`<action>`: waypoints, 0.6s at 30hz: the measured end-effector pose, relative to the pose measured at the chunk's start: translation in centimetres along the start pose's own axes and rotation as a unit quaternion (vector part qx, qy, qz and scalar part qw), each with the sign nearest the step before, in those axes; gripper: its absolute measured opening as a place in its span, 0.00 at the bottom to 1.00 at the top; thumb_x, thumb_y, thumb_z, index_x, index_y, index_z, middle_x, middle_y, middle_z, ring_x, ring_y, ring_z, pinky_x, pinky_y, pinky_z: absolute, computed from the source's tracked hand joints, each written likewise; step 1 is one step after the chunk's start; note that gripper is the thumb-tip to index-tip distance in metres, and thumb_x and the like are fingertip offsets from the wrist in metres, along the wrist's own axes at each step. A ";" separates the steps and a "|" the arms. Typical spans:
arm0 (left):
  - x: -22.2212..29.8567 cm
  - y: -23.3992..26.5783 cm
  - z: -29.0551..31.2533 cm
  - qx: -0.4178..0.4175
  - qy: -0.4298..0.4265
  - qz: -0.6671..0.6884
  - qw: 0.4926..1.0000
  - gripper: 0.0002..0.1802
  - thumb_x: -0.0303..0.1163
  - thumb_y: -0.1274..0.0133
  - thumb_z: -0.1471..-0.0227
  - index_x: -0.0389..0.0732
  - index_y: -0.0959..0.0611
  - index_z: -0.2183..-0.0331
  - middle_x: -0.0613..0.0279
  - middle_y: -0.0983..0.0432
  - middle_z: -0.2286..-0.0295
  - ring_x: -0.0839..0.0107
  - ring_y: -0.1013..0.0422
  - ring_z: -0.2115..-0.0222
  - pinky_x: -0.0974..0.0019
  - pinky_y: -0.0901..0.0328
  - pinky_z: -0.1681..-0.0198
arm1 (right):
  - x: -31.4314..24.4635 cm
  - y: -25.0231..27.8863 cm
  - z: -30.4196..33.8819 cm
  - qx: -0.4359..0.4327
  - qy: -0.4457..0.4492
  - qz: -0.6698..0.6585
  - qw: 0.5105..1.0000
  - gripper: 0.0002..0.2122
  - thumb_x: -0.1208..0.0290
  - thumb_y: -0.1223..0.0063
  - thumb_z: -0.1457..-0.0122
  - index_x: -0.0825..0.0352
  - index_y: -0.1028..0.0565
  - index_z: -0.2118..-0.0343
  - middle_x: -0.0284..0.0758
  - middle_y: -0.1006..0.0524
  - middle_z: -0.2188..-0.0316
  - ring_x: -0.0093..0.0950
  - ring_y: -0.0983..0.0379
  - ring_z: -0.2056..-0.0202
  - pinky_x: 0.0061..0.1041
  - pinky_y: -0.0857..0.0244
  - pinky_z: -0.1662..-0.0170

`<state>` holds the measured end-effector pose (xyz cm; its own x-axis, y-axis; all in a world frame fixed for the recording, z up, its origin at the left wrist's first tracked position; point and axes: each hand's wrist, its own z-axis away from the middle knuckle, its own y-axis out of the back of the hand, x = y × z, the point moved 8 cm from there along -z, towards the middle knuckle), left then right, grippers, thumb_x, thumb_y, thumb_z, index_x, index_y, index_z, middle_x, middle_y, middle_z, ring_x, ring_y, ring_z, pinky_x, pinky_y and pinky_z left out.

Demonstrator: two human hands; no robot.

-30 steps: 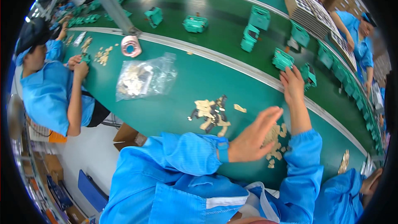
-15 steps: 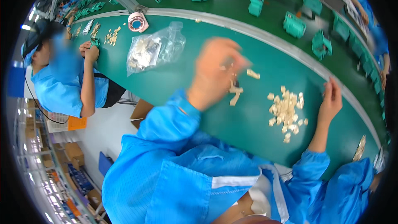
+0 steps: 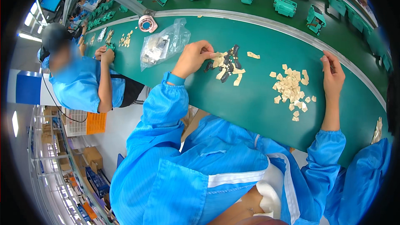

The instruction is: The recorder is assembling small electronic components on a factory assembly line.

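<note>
My left hand (image 3: 193, 58) reaches to the left edge of a mixed pile of small black parts (image 3: 227, 60) and cream flat pieces. Its thumb and forefinger pinch at a cream piece (image 3: 217, 55) there. Right of that pile lies a heap of small, angular cream pieces (image 3: 289, 85), between my two hands. My right hand (image 3: 333, 75) is held beyond the heap's right side, near the table's far rail, its fingers curled together. Whatever sits between those fingertips is too small to make out. A single cream strip (image 3: 253, 55) lies apart from both piles.
A clear plastic bag (image 3: 164, 43) with parts and a pink-and-white tape roll (image 3: 147, 23) lie left on the green table (image 3: 246, 104). Behind the metal rail (image 3: 266, 21), green housings (image 3: 285, 6) stand on a belt. A co-worker (image 3: 83, 79) sits at left.
My left hand, blurred above the mixed pile before, is now at its left edge with fingers pinched. The head view has shifted, and the green housings have moved along the belt.
</note>
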<state>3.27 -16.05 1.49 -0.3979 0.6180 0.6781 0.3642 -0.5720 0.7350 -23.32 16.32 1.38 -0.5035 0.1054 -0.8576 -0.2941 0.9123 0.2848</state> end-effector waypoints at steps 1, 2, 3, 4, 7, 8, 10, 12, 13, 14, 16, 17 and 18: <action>0.1 0.3 0.1 0.000 -0.003 -0.002 1.000 0.08 0.28 0.42 0.57 0.36 0.20 0.72 0.57 0.24 0.77 0.65 0.28 0.75 0.64 0.33 0.69 | -0.5 -0.2 0.1 -0.012 0.007 0.002 1.000 0.09 0.75 0.49 0.42 0.67 0.24 0.59 0.26 0.25 0.70 0.14 0.33 0.70 0.12 0.40 0.69; 0.2 0.8 0.2 0.016 -0.001 0.003 1.000 0.08 0.27 0.42 0.57 0.35 0.20 0.71 0.56 0.23 0.77 0.65 0.27 0.75 0.65 0.33 0.69 | -0.9 -0.2 0.2 -0.009 0.008 0.002 1.000 0.09 0.75 0.49 0.42 0.67 0.24 0.59 0.26 0.25 0.70 0.14 0.33 0.70 0.12 0.40 0.69; 0.3 1.2 0.2 0.032 0.001 0.007 0.999 0.09 0.27 0.43 0.56 0.34 0.20 0.69 0.55 0.23 0.77 0.66 0.26 0.75 0.66 0.33 0.69 | -1.5 -0.3 0.4 -0.015 0.028 0.013 0.999 0.09 0.75 0.49 0.43 0.66 0.24 0.60 0.26 0.26 0.70 0.14 0.33 0.71 0.12 0.41 0.70; 0.8 1.4 0.2 0.032 -0.002 0.005 0.999 0.09 0.27 0.43 0.56 0.34 0.20 0.69 0.55 0.23 0.77 0.66 0.26 0.75 0.66 0.33 0.69 | -1.9 -0.6 0.4 -0.021 0.047 0.023 0.998 0.09 0.76 0.49 0.43 0.66 0.24 0.60 0.26 0.26 0.71 0.13 0.34 0.72 0.12 0.41 0.71; 2.6 1.7 0.6 0.019 -0.002 -0.050 0.999 0.11 0.24 0.44 0.56 0.35 0.20 0.65 0.61 0.24 0.76 0.73 0.29 0.74 0.70 0.35 0.68 | -3.2 -1.9 0.8 -0.067 0.067 0.039 0.995 0.09 0.77 0.48 0.45 0.65 0.24 0.60 0.26 0.27 0.73 0.14 0.34 0.73 0.12 0.43 0.74; 3.1 1.5 0.7 0.009 -0.010 -0.049 0.999 0.11 0.23 0.44 0.56 0.35 0.19 0.65 0.60 0.23 0.76 0.73 0.29 0.75 0.71 0.34 0.69 | -3.8 -2.4 1.0 -0.075 0.080 0.035 0.993 0.09 0.78 0.48 0.46 0.65 0.24 0.61 0.26 0.27 0.74 0.14 0.34 0.75 0.13 0.45 0.76; 3.7 1.3 0.5 -0.006 -0.017 -0.049 0.999 0.12 0.23 0.44 0.56 0.35 0.19 0.65 0.60 0.23 0.76 0.73 0.28 0.75 0.71 0.34 0.69 | -4.6 -2.9 0.9 -0.094 0.081 0.033 0.992 0.09 0.78 0.48 0.46 0.65 0.24 0.61 0.27 0.28 0.74 0.15 0.34 0.75 0.13 0.45 0.76; 4.1 0.9 0.2 -0.025 -0.031 -0.070 0.997 0.11 0.22 0.42 0.58 0.35 0.18 0.67 0.60 0.23 0.77 0.74 0.28 0.75 0.72 0.34 0.70 | -4.8 -3.3 1.0 -0.119 0.104 0.038 0.987 0.08 0.78 0.47 0.47 0.66 0.24 0.62 0.27 0.28 0.75 0.15 0.35 0.76 0.14 0.46 0.77; 4.1 0.7 0.2 -0.026 -0.030 -0.073 0.997 0.11 0.22 0.42 0.58 0.35 0.18 0.67 0.60 0.23 0.77 0.74 0.28 0.75 0.72 0.34 0.70 | -4.6 -3.3 1.0 -0.119 0.102 0.035 0.987 0.08 0.78 0.47 0.47 0.66 0.24 0.62 0.27 0.28 0.75 0.15 0.35 0.76 0.14 0.46 0.77; 3.5 0.2 0.1 -0.037 -0.004 -0.047 0.998 0.10 0.23 0.40 0.59 0.34 0.18 0.68 0.61 0.23 0.78 0.75 0.29 0.76 0.72 0.34 0.71 | -4.5 -3.3 1.0 -0.119 0.105 0.042 0.986 0.08 0.78 0.47 0.47 0.66 0.24 0.63 0.28 0.28 0.76 0.16 0.35 0.76 0.14 0.46 0.77; 3.2 -0.2 0.3 -0.048 0.024 -0.024 0.998 0.10 0.24 0.39 0.60 0.34 0.18 0.70 0.62 0.23 0.79 0.76 0.29 0.77 0.73 0.35 0.72 | -4.3 -3.4 0.9 -0.120 0.106 0.045 0.986 0.08 0.79 0.47 0.47 0.66 0.24 0.63 0.28 0.28 0.76 0.16 0.35 0.77 0.15 0.46 0.77; 3.3 -0.2 0.4 -0.054 0.050 -0.029 0.997 0.09 0.25 0.38 0.60 0.34 0.17 0.72 0.62 0.23 0.79 0.77 0.30 0.78 0.73 0.35 0.73 | -4.4 -3.5 0.9 -0.126 0.115 0.047 0.984 0.07 0.78 0.47 0.47 0.67 0.24 0.64 0.28 0.28 0.76 0.16 0.35 0.77 0.15 0.46 0.77; 3.2 -0.2 0.6 -0.059 0.076 -0.033 0.995 0.09 0.26 0.36 0.61 0.35 0.17 0.73 0.63 0.23 0.80 0.78 0.30 0.78 0.74 0.36 0.73 | -4.6 -3.4 0.9 -0.133 0.124 0.049 0.982 0.07 0.78 0.47 0.47 0.67 0.24 0.65 0.28 0.28 0.76 0.17 0.35 0.77 0.15 0.46 0.77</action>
<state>2.42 -13.59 3.50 -0.5435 0.5732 0.6132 0.2355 -0.5971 0.7669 -19.30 13.07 3.94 -0.7133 0.0582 -0.6984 -0.4184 0.7640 0.4911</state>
